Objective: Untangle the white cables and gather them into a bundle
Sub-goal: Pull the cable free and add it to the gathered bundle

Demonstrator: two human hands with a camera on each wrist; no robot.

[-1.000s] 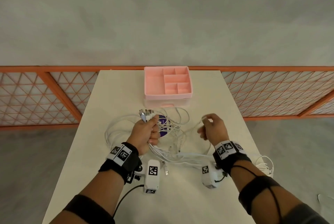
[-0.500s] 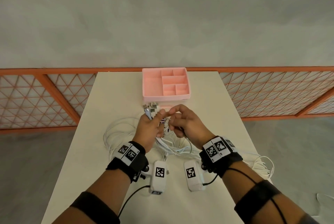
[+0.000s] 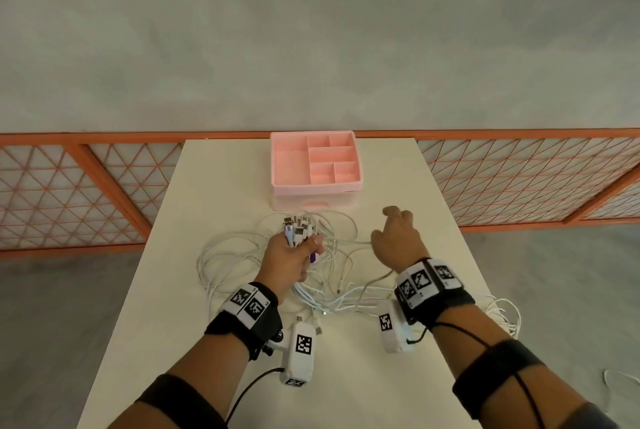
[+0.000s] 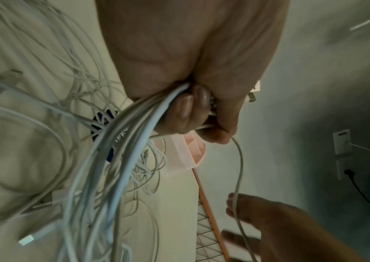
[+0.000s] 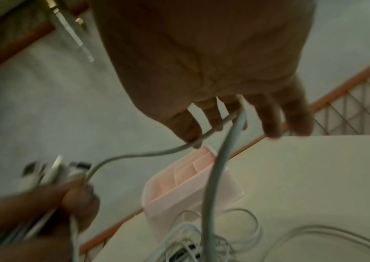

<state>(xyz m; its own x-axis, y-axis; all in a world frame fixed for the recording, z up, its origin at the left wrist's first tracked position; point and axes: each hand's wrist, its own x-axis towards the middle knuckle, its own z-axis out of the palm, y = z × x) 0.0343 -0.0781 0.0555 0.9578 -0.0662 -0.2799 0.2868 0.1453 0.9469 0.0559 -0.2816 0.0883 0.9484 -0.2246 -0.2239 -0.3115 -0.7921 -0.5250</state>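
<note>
Several white cables [image 3: 235, 255] lie tangled on the cream table [image 3: 214, 186]. My left hand [image 3: 294, 255] grips a bunch of their ends, and the USB plugs [image 3: 298, 226] stick up out of the fist. In the left wrist view the bundle [image 4: 121, 141] hangs from that fist [image 4: 193, 109]. One single cable [image 5: 146, 153] runs from the left hand [image 5: 76, 195] to my right hand [image 3: 394, 238]. The right hand hovers to the right with straight, spread fingers [image 5: 269, 120], and the strand passes between them.
A pink compartment organiser [image 3: 315, 165] stands at the table's far middle, just behind the plugs. More cable loops hang over the right table edge [image 3: 502, 314]. A purple item [image 3: 313, 257] shows under the left hand. An orange mesh fence [image 3: 519, 179] runs behind the table.
The right hand came in to the left hand's plug bunch, then moved away to the right with its fingers spread along one strand. The left hand stayed in its place with its grip unchanged.
</note>
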